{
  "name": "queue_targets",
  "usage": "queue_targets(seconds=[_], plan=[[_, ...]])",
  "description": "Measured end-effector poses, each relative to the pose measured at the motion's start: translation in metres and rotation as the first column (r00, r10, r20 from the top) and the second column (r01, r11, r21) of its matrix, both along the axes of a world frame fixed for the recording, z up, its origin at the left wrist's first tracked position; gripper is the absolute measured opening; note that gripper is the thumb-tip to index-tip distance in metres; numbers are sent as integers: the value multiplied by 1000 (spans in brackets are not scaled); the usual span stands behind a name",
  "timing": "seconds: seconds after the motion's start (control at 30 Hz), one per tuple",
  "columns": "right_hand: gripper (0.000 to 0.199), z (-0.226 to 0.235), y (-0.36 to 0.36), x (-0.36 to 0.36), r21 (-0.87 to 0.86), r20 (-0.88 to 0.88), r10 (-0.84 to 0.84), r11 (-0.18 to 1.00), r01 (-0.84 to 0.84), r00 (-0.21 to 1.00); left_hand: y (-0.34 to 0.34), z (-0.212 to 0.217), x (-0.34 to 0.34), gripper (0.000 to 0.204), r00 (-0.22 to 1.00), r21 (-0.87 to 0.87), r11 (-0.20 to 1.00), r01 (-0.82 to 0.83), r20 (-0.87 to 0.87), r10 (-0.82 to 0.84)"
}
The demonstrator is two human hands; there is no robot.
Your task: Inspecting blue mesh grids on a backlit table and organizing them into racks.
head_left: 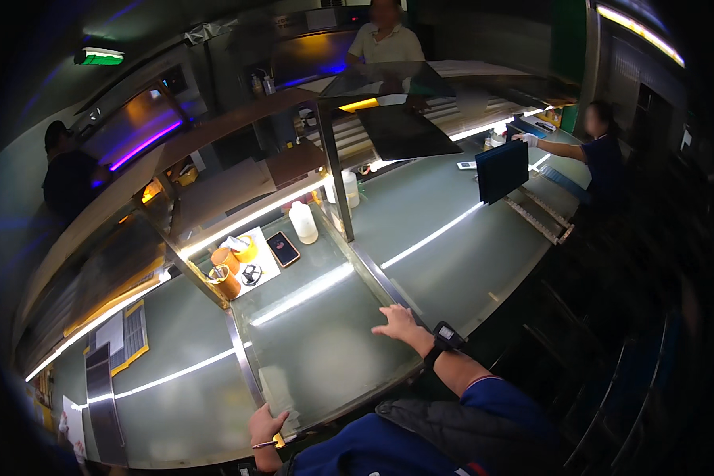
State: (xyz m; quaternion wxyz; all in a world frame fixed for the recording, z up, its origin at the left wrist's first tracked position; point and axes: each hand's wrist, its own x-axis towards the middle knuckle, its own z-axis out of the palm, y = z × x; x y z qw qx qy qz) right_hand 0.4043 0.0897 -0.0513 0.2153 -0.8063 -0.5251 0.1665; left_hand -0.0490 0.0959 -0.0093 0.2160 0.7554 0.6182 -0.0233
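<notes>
Both hands rested on a large framed glass panel (pixel 325 349) lying flat on the green workbench (pixel 468 262), directly in front of the person. Left hand (pixel 266 426) curled over the panel's near-left corner, fingers wrapped on the metal edge, a bracelet at the wrist. Right hand (pixel 399 321) lay palm down near the right rail with fingers spread and flat, pinching nothing; a black wrist device (pixel 446 336) sat just behind it, and the forearm ran back to the near right in a blue sleeve.

As a judgement, the work looked early or between steps: the panel sat squarely on the bench, neither lifted nor tilted, and no tool was in either hand.

At the far end of the panel stood a white tray (pixel 250 258) with tape rolls (pixel 224 259), a phone (pixel 283 248) beside it, and a white plastic bottle (pixel 302 222). Farther right, another person's gloved hand (pixel 525 139) reached toward a dark panel (pixel 501 170) standing upright.
</notes>
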Motion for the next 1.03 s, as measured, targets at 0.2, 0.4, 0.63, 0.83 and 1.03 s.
queue_targets(seconds=[0.2, 0.4, 0.63, 0.83, 1.03], plan=[[44, 103, 81, 123, 436, -900, 388, 761, 480, 202, 5, -2, 26, 69, 986, 35, 992, 120, 112, -123], [86, 203, 175, 240, 287, -827, 559, 522, 803, -68, -33, -11, 9, 63, 975, -6, 1000, 5, 223, -3], [24, 152, 155, 292, 408, -795, 586, 326, 853, 156, -64, -7, 38, 59, 951, -117, 992, 48, 308, -10], [34, 37, -112, 59, 161, -869, 485, 469, 869, -101, -54, -1, 138, 50, 468, -433, 887, 163, 825, 317], [46, -38, -327, -50, -174, -954, 42, 729, 662, -297, -91, -40, 219, 75, 322, -716, 192, 672, 515, 794]])
